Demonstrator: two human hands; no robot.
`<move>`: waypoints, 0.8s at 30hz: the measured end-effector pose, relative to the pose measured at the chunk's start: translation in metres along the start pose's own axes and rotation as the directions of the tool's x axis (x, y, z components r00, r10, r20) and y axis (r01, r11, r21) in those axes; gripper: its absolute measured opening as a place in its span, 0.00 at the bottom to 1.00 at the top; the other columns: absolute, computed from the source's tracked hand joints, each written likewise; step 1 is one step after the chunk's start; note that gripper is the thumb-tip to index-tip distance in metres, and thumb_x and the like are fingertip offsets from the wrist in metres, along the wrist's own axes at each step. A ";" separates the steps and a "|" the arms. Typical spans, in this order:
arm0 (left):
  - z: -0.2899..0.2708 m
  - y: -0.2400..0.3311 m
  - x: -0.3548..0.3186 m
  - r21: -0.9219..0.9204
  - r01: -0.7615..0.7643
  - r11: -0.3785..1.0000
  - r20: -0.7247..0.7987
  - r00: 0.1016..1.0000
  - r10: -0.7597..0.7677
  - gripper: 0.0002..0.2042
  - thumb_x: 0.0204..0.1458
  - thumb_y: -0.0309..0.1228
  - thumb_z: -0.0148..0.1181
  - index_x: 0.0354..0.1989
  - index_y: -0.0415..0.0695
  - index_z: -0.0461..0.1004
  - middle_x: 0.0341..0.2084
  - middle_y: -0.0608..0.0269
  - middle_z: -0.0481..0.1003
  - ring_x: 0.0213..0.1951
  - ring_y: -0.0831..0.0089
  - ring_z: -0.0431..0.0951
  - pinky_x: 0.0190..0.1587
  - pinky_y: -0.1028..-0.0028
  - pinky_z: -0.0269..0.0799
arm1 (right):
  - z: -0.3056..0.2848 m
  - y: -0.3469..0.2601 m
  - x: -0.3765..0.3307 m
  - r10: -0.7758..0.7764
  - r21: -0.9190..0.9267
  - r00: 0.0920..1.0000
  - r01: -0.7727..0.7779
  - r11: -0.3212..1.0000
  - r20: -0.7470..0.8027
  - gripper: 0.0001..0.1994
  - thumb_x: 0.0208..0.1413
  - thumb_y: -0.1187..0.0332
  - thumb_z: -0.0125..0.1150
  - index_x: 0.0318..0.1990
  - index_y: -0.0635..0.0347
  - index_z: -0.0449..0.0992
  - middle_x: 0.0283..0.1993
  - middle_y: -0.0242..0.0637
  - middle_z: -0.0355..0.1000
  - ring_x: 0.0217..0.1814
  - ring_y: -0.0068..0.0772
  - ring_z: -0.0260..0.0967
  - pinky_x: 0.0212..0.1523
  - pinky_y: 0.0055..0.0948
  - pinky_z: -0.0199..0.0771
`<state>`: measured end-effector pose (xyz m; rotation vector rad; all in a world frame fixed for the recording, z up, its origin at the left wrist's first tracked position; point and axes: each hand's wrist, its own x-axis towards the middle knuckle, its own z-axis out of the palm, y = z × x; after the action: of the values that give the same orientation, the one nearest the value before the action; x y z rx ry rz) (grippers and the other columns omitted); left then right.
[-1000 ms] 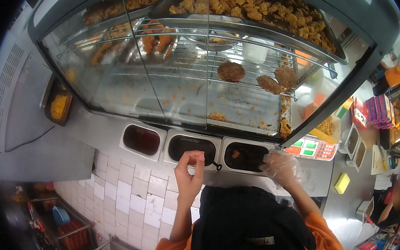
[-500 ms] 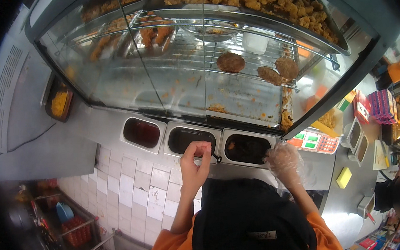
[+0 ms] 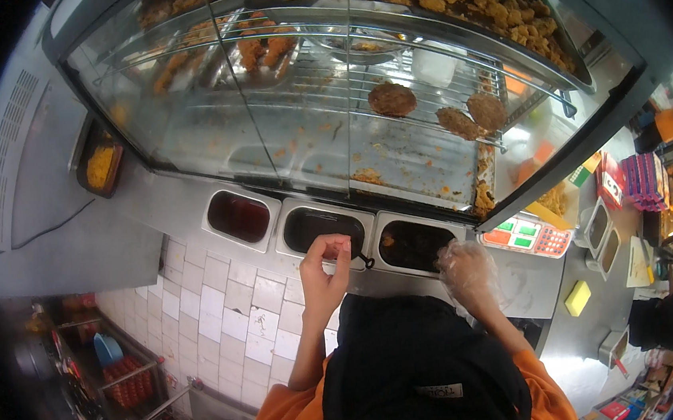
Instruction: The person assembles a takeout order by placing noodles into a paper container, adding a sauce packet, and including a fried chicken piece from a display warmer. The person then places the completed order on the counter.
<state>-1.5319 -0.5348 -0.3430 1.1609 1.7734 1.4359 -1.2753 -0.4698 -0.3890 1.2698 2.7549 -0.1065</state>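
Note:
My left hand (image 3: 326, 273) is bare and closed in a pinch, thumb against fingertips, over the near edge of the middle steel container (image 3: 281, 239) of dark sauce. Whatever the pinch holds, if anything, is too small to make out. Just right of it, a black handle with a looped end (image 3: 367, 262) sticks out over the rim. In a loose clear plastic glove, my right hand (image 3: 468, 277) is curled beside the near right corner of the right steel container (image 3: 406, 269), which holds dark sauce. Its fingertips are hidden. The left container (image 3: 239, 217) holds dark red sauce.
Beyond the containers stands a glass display case (image 3: 307, 144) with fried pieces on a tray (image 3: 463, 7) and brown patties (image 3: 392, 99) on a rack. A scale keypad (image 3: 527, 235) and a yellow sponge (image 3: 578, 298) lie to the right. Another person's dark sleeve (image 3: 662, 321) shows far right.
My right hand has shifted slightly left and down, and the glove hangs closer around it. My left hand keeps its pinch and has barely moved.

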 end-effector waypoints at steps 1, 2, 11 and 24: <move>0.001 -0.001 0.000 -0.003 0.005 1.000 0.005 1.000 -0.005 0.04 0.54 0.24 0.56 0.36 0.38 0.74 0.24 0.68 0.73 0.27 0.84 0.69 0.33 0.82 0.65 | 0.004 0.001 -0.001 0.005 -0.018 0.999 -0.005 1.000 -0.039 0.09 0.43 0.61 0.60 0.33 0.48 0.77 0.36 0.32 0.70 0.43 0.33 0.68 0.44 0.35 0.63; 0.002 -0.001 0.000 -0.006 0.010 1.000 0.011 1.000 -0.010 0.04 0.54 0.24 0.56 0.36 0.38 0.74 0.24 0.68 0.73 0.27 0.84 0.69 0.33 0.82 0.65 | 0.008 0.002 -0.002 0.033 0.033 0.999 -0.032 0.999 -0.020 0.08 0.43 0.63 0.59 0.33 0.49 0.76 0.37 0.33 0.70 0.44 0.34 0.68 0.46 0.36 0.63; 0.007 0.001 0.002 -0.003 -0.020 1.000 0.037 0.999 0.020 0.04 0.54 0.24 0.56 0.36 0.39 0.74 0.24 0.68 0.74 0.27 0.83 0.70 0.34 0.81 0.65 | 0.009 0.020 -0.004 0.076 0.130 0.997 -0.077 0.988 0.012 0.05 0.46 0.64 0.56 0.30 0.49 0.76 0.34 0.32 0.71 0.43 0.34 0.68 0.44 0.38 0.62; 0.006 -0.002 0.008 -0.050 -0.026 0.998 0.025 0.999 0.028 0.04 0.55 0.24 0.55 0.36 0.39 0.73 0.23 0.70 0.73 0.27 0.85 0.68 0.32 0.82 0.64 | -0.188 0.015 0.010 0.097 -0.047 0.673 -0.193 0.980 -0.733 0.08 0.51 0.73 0.56 0.39 0.53 0.76 0.40 0.38 0.73 0.43 0.43 0.70 0.43 0.38 0.71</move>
<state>-1.5309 -0.5254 -0.3457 1.1763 1.7006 1.4662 -1.2832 -0.4325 -0.2041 1.7972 3.1639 0.7461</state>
